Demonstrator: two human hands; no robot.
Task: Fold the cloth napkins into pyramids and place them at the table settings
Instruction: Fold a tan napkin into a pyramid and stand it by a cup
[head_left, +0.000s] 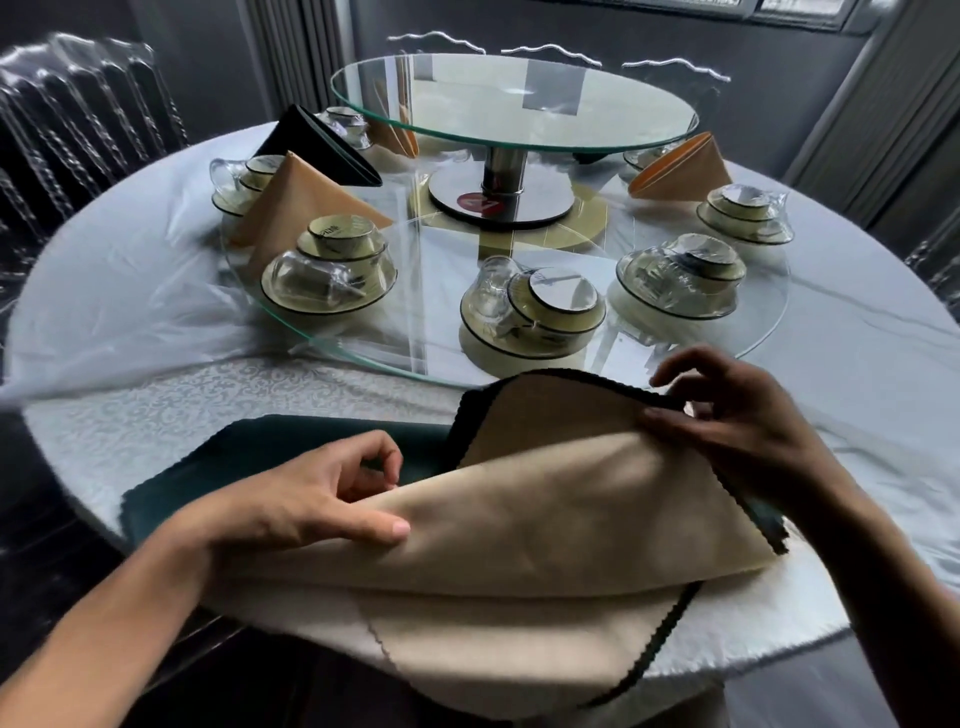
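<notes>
My left hand (311, 499) pinches the beige napkin (545, 530) fold at 6 o'clock; my right hand (727, 410) grips its dark edge. Wrapped dish sets (530, 312) crowd the glass turntable (769, 332) at 12 — folded pyramids (296, 202) partly hidden behind.

Count, head view, single frame.

Hands: 2, left hand (322, 499) and right hand (737, 415).

Flat napkins at near edge of surface (156, 415): 2, one beige napkin (545, 519), one dark green napkin (249, 447).

Folded pyramid napkins: 4 visible. Tan pyramid (296, 202), black pyramid (317, 143), orange-tan pyramid (685, 169), and one partly hidden tan pyramid (397, 137) behind the upper glass.

Wrapped dish sets: 7 discernible, incl. (330, 273), (532, 312), (680, 275), (745, 213), (241, 179); two far ones are unclear.

Glass turntable tiers: 2, lower tier (769, 332) and upper tier (514, 101).
</notes>
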